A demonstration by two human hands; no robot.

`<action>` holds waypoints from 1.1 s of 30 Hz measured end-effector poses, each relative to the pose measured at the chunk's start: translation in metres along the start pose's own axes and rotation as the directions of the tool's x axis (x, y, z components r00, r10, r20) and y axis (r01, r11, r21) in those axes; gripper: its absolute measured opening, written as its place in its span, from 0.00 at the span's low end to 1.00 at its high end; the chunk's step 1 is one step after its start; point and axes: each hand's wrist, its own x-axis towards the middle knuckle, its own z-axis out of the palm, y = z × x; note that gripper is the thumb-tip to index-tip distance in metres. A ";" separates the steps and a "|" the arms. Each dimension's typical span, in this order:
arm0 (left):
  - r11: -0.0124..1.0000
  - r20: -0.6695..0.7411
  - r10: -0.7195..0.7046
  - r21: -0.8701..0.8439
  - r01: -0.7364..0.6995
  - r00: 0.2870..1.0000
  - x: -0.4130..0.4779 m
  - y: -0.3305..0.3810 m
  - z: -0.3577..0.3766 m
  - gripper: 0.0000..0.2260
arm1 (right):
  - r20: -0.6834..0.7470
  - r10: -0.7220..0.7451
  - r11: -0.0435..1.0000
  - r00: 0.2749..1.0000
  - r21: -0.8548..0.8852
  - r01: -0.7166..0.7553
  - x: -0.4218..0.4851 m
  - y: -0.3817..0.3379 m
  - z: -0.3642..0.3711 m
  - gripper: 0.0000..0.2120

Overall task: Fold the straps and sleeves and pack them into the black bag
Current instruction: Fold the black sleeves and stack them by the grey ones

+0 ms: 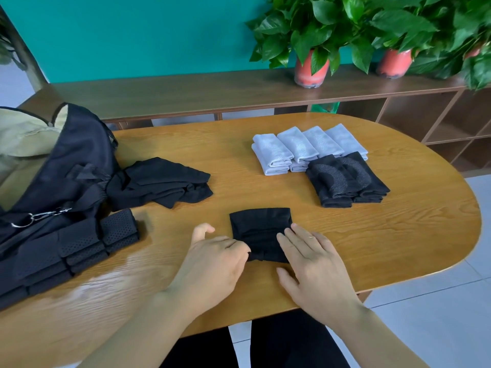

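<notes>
Folded black sleeve (260,227) on the table (385,235): left hand (215,258) fingers (239,248) pinch its left edge, right hand (313,264) lies flat on its right side. Grey sleeves (300,147) sit stacked beyond the fingers, black bag (69,166) far to their left.
</notes>
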 end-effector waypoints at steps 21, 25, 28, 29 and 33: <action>0.820 0.269 -0.146 -0.505 0.269 0.952 0.016 -0.004 -0.011 0.08 | 0.317 0.194 0.633 0.928 0.683 -0.365 0.020 0.026 -0.023 0.13; 0.643 0.267 -0.359 -0.624 0.444 0.894 0.049 -0.016 -0.013 0.09 | 0.335 0.425 0.403 0.841 0.762 -0.507 0.052 0.033 -0.024 0.07; 0.587 0.305 -0.442 -0.613 0.529 0.844 0.067 -0.022 -0.007 0.11 | 0.328 0.500 0.395 0.801 0.737 -0.548 0.067 0.032 -0.014 0.19; 0.573 0.320 -0.463 -0.604 0.554 0.827 0.070 -0.024 -0.003 0.11 | 0.328 0.521 0.398 0.788 0.724 -0.564 0.071 0.031 -0.011 0.20; 0.590 0.309 -0.542 -0.523 0.615 0.782 0.075 -0.024 0.009 0.09 | 0.300 0.616 0.461 0.728 0.613 -0.642 0.078 0.027 -0.003 0.23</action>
